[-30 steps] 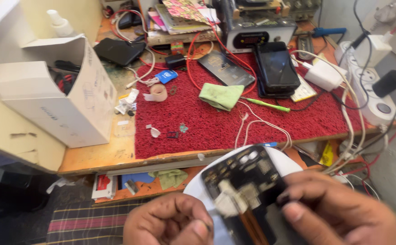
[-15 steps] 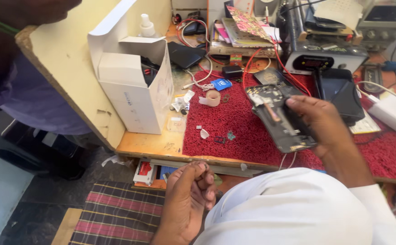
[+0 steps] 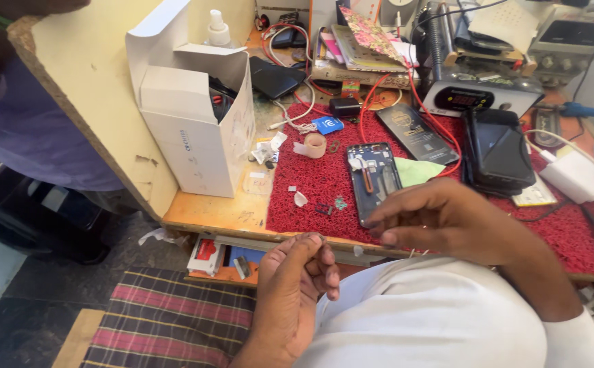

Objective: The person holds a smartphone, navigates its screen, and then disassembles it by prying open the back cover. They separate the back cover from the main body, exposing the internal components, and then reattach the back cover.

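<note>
An opened dark phone (image 3: 373, 178), its back off and inner parts showing, lies flat on the red mat (image 3: 310, 194). My right hand (image 3: 447, 221) hovers over the phone's near end. Its fingers are spread and the fingertips touch the phone's lower edge. My left hand (image 3: 298, 286) is lower, just below the table's front edge. Its thumb and fingers are curled together, and I cannot see anything between them. Small loose parts (image 3: 331, 206) lie on the mat left of the phone.
A white cardboard box (image 3: 195, 129) stands at the table's left. A green cloth (image 3: 416, 170), a second phone back (image 3: 416, 133), a black device (image 3: 498, 146), a tape roll (image 3: 314, 144), cables and a white charger (image 3: 573, 174) crowd the mat. A person in purple (image 3: 31, 136) stands at left.
My right hand has lowered the opened phone onto the red mat and loosened its hold. My left hand has risen closer to the table edge.
</note>
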